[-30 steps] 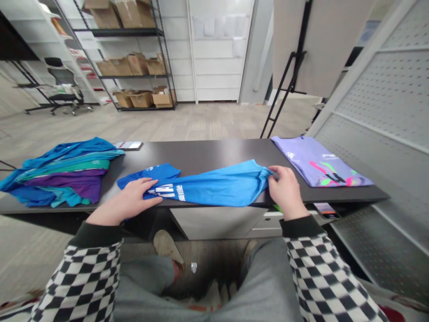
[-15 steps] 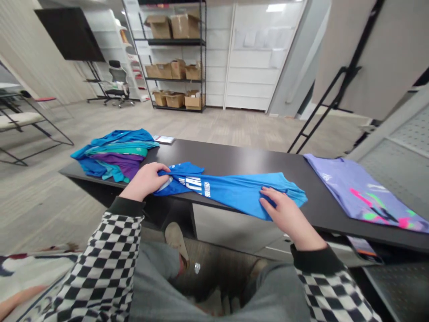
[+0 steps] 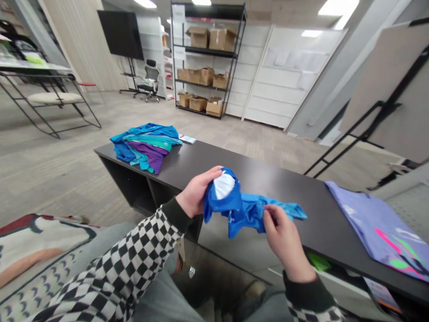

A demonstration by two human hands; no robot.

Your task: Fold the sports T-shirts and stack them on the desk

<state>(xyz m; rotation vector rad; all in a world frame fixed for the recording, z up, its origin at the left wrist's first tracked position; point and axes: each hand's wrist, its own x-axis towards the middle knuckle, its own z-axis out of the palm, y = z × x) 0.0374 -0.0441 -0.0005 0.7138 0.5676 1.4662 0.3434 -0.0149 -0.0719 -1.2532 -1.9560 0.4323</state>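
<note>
A blue shirt [image 3: 250, 212] with a lighter blue end is bunched up over the front of the dark table [image 3: 221, 154]. My left hand [image 3: 197, 191] is closed on its darker blue part and raises it a little. An opening there faces up and shows a white inside. My right hand [image 3: 284, 232] pinches the shirt's middle between thumb and fingers. The lighter end trails rightward on the tabletop. At the right lies a flat lavender shirt [image 3: 358, 214] with a pink and green print, apart from my hands.
A heap of blue, teal and purple clothes [image 3: 150, 142] rests on the table's left end, beside a phone-like flat object [image 3: 187, 138]. Farther back stands a shelf rack [image 3: 206, 51] with cardboard boxes. Another person's arm [image 3: 31, 264] shows at lower left.
The shirt was stretched lengthwise with my right hand flat on it; now it is gathered and partly lifted. My hands have come closer together, the right now pinching. The view has shifted left.
</note>
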